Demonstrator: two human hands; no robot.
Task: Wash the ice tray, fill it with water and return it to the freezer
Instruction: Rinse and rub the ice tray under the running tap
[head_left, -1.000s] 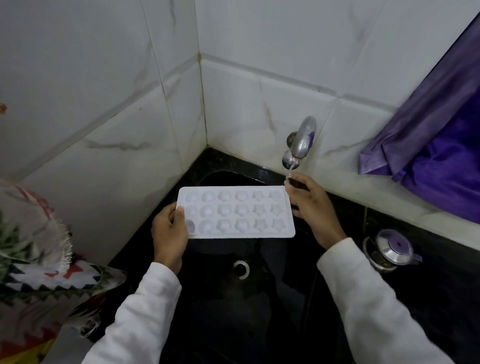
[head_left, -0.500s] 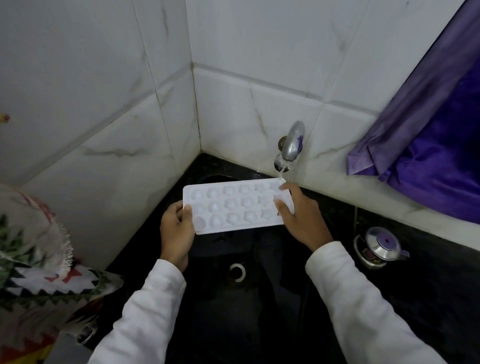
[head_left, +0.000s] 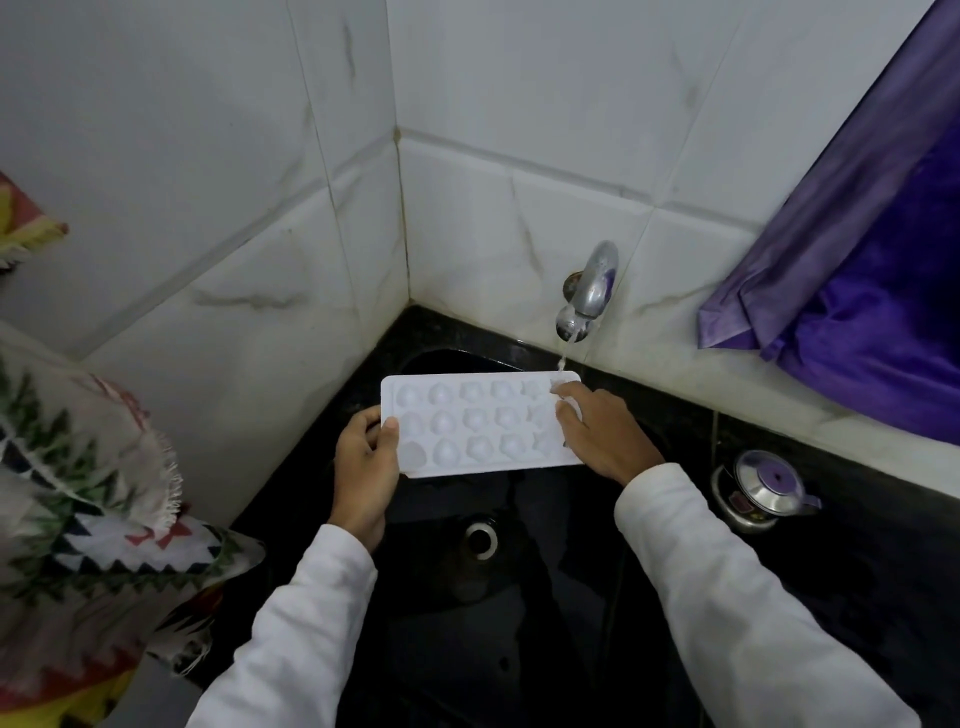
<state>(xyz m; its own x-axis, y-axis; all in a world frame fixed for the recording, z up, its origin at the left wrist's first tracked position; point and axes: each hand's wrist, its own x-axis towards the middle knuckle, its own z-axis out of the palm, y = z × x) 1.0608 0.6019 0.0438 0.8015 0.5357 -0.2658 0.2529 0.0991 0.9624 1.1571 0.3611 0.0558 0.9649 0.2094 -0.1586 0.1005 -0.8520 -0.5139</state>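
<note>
A white ice tray (head_left: 470, 423) with rows of shaped moulds is held level over a black sink (head_left: 509, 613). My left hand (head_left: 363, 467) grips its left end, thumb on top. My right hand (head_left: 602, 434) lies on the tray's right end, fingers spread over the last moulds. A chrome tap (head_left: 589, 291) on the tiled wall runs a thin stream of water (head_left: 563, 356) onto the tray's far right corner, just by my right fingertips.
The sink drain (head_left: 480, 540) lies below the tray. A small steel pot with a lid (head_left: 763, 488) stands on the black counter at the right. Purple cloth (head_left: 857, 291) hangs at upper right. Patterned fabric (head_left: 78, 493) crowds the left edge.
My right hand has slid from the tray's right edge onto its top, over the last moulds. The tray has shifted slightly under the running tap.
</note>
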